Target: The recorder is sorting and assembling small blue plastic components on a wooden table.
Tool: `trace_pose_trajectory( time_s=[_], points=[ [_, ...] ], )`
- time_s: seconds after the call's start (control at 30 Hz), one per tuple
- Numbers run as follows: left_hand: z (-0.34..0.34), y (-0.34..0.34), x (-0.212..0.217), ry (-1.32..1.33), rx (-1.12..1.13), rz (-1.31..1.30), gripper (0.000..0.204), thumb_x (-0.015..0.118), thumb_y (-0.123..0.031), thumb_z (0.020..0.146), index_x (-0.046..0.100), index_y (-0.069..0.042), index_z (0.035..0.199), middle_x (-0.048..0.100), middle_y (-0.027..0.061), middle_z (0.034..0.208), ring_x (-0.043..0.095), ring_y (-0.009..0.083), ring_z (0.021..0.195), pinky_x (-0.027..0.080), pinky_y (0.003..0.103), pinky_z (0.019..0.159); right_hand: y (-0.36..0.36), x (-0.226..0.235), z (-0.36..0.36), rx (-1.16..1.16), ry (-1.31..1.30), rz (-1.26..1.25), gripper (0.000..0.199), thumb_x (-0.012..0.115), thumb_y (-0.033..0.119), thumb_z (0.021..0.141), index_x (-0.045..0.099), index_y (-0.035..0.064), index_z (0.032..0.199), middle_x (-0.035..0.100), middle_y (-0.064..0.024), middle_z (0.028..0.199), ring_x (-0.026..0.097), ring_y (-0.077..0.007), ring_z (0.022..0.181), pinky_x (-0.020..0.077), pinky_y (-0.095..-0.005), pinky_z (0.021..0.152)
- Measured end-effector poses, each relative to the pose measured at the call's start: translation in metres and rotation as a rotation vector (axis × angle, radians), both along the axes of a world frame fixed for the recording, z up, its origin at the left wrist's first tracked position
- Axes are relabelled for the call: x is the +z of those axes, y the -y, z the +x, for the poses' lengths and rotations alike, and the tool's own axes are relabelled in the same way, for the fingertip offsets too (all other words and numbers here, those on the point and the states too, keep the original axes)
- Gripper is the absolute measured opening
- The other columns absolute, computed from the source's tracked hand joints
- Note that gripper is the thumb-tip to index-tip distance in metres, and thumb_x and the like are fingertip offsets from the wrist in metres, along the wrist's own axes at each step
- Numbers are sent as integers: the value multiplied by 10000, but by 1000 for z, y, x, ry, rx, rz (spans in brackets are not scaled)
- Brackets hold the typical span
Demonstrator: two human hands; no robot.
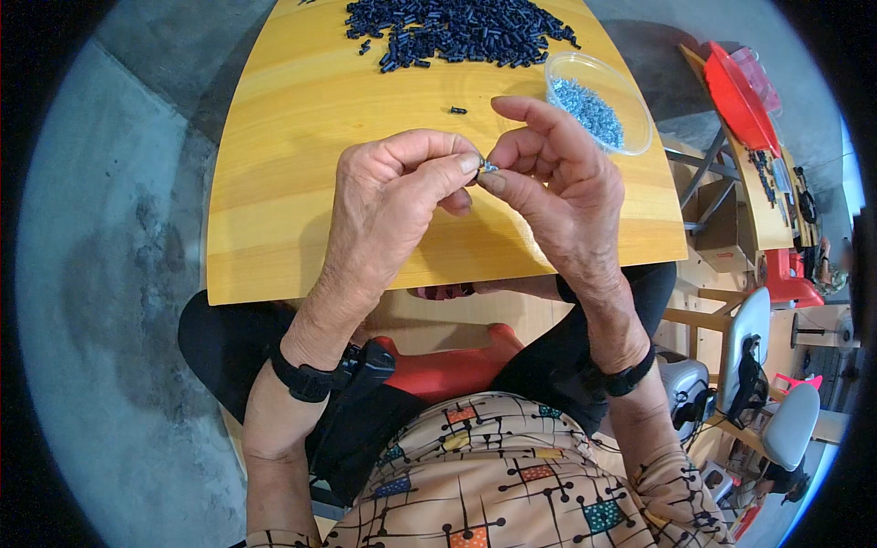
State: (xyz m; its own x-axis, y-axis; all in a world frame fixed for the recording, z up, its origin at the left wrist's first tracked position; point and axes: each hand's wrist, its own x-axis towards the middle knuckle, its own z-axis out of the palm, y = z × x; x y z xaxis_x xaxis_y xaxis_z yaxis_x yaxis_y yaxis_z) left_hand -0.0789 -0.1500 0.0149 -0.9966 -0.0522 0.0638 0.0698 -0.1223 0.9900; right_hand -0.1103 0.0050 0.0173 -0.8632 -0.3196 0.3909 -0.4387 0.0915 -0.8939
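Note:
Above the near half of the wooden table, my hands meet fingertip to fingertip. My left hand is closed in a pinch on a tiny part, mostly hidden by the thumb and finger; a dark bit shows at the tips. My right hand pinches a small silvery metal piece against it, with its index finger raised. A single small black cylindrical part lies on the table just beyond my fingers. Behind my right hand stands a round clear plastic tub of many small silvery metal pieces.
A large heap of black cylindrical parts covers the table's far end. To the right, another table carries a red basin, with a cardboard box below. Chairs stand at the right. Part of a red stool shows between my legs.

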Motion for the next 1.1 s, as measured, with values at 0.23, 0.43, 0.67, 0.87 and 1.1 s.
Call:
trace_pose_trajectory(
  time_s=[0.23,0.43,0.67,0.87,1.1],
  points=[
    [-1,0,-2,64,-40,76,152,599,-113,782,650,28,805,596,39,637,543,76,551,459,206,520,-6,6,-4,93,49,99,436,659,-45,714,512,-2,1123,576,-26,764,553,-69,709,471,-201,663],
    [0,-4,1,-34,9,-158,127,598,-95,779,650,21,790,586,34,616,542,67,553,439,202,508,-9,9,-5,122,75,181,459,653,-70,720,504,-6,1149,562,-16,792,527,-53,728,453,-178,674],
    [0,-6,-1,-337,114,-438,47,592,-19,784,615,21,794,570,39,678,542,92,619,434,220,563,-11,8,-3,96,212,51,414,632,-28,764,507,-1,1158,582,-28,787,540,-64,707,456,-180,654],
    [-2,-7,-2,-576,202,-651,38,606,18,750,599,4,785,571,83,692,568,168,629,442,258,572,-8,7,-3,51,217,2,271,566,12,805,544,-20,1073,595,-39,727,548,-76,619,463,-202,575],
    [-2,-7,0,-642,203,-721,49,609,23,748,594,-4,786,571,91,707,576,199,638,447,275,573,-6,11,-1,64,280,-21,260,514,6,812,550,-22,1068,576,-29,701,514,-66,603,442,-194,560]
  ],
)
